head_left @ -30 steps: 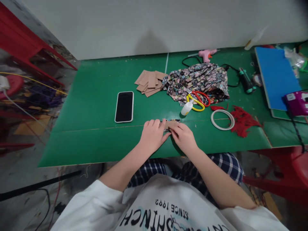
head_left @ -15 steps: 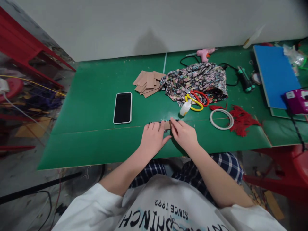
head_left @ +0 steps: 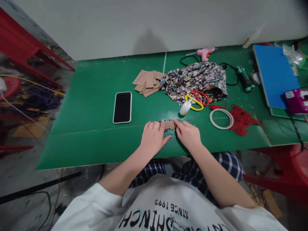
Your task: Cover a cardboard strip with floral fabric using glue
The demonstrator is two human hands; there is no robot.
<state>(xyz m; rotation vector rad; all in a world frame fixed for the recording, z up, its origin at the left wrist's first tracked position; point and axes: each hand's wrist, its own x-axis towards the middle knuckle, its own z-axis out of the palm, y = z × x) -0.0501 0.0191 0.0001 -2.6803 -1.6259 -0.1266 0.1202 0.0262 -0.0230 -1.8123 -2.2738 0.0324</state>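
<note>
A narrow brown cardboard strip [head_left: 169, 124] lies on the green table near its front edge, with dark patterned fabric showing along its long edges. My left hand [head_left: 153, 136] holds down the strip's left part, fingers close together and thumb stretched out to the right. At the other end, my right hand [head_left: 189, 134] is closed, its index finger and thumb on the strip's right edge. Just beyond the hands stands a small white glue bottle [head_left: 184, 108]. Scissors [head_left: 197, 103] with red and yellow handles rest partly on a crumpled floral cloth [head_left: 197, 78].
Cut cardboard pieces [head_left: 145, 84] are heaped left of the cloth, and a phone [head_left: 122, 107] lies nearer. To the right are a tape roll [head_left: 221, 119], red scraps [head_left: 243, 120] and a blue board [head_left: 275, 75]. A pink glue gun [head_left: 204, 54] sits near the wall.
My right hand has slid a little to the right along the strip, baring more of the cardboard between my hands. The left hand keeps its place.
</note>
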